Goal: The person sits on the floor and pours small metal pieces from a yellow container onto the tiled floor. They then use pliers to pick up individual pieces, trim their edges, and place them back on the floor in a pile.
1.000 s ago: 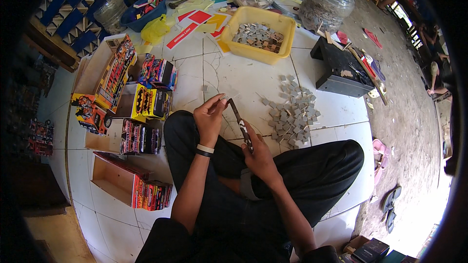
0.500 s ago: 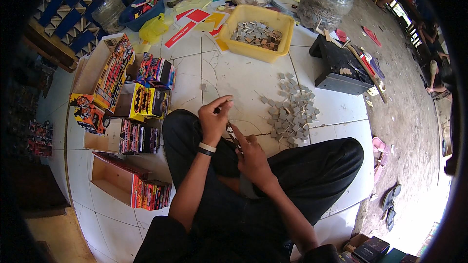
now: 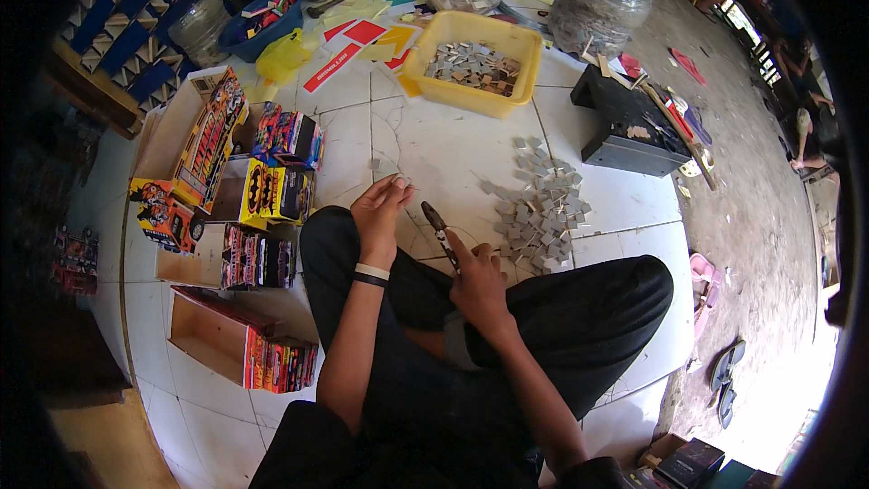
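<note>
My left hand [image 3: 380, 215] is raised over the tiles in front of my lap, thumb and fingertips pinched together. Something tiny and pale may be between the tips, too small to make out. In my right hand [image 3: 480, 282] is a dark pair of pliers [image 3: 436, 220], its narrow head pointing up and left, apart from the left fingers. Just beyond the left fingertips, small grey square pieces [image 3: 377, 165] lie on the floor. A loose heap of similar grey squares [image 3: 541, 217], some with thin pale sticks or wires showing, spreads to the right of my hands.
A yellow tub [image 3: 416, 72] holding more squares stands ahead. Printed toy-like boxes [image 3: 210, 140] line the left side. A low black stool [image 3: 625, 122] carries tools at right. Clear plastic containers [image 3: 602, 4] and a blue basin [image 3: 294, 23] stand farther back. Sandals [image 3: 724, 367] lie at right.
My left hand has shifted slightly left and away from the pliers. The right hand has moved a little right, and the pliers' head is now plainly visible. Another grey piece appears beside the lone square.
</note>
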### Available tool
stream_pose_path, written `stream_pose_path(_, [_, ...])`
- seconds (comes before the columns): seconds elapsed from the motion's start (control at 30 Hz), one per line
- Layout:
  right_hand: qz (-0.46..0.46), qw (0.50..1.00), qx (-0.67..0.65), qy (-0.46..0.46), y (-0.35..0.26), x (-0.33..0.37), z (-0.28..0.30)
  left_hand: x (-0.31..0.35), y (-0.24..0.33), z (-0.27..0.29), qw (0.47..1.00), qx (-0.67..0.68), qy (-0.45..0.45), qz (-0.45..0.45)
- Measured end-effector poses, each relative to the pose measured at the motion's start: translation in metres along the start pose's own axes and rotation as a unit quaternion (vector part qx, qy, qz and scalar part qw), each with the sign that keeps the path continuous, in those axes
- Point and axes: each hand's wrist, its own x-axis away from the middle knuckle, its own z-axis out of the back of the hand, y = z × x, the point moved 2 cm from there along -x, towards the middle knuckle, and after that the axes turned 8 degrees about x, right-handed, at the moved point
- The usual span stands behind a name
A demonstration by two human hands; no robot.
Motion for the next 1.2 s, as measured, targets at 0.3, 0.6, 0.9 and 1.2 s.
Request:
stream_pose_path(0.3, [0.043,0.961,-0.256,0.095,-0.001,-0.004,-0.008,0.004,-0.001,-0.003,0.999,0.048,-0.010,-0.019])
stream_pose_path(0.6, [0.095,0.868,-0.488,-0.007,0.006,-0.012,0.015,0.003,-0.001,0.002,0.987,0.131,-0.087,0.023])
stream_pose_path(0.9, [0.160,0.824,-0.520,-0.155,0.006,-0.005,0.031,0.004,0.003,0.003,0.936,0.303,-0.155,0.089])
stream_pose_path(1.2, [0.213,0.785,-0.541,-0.214,0.001,-0.004,0.024,0.012,0.004,-0.001,0.924,0.337,-0.138,0.113])
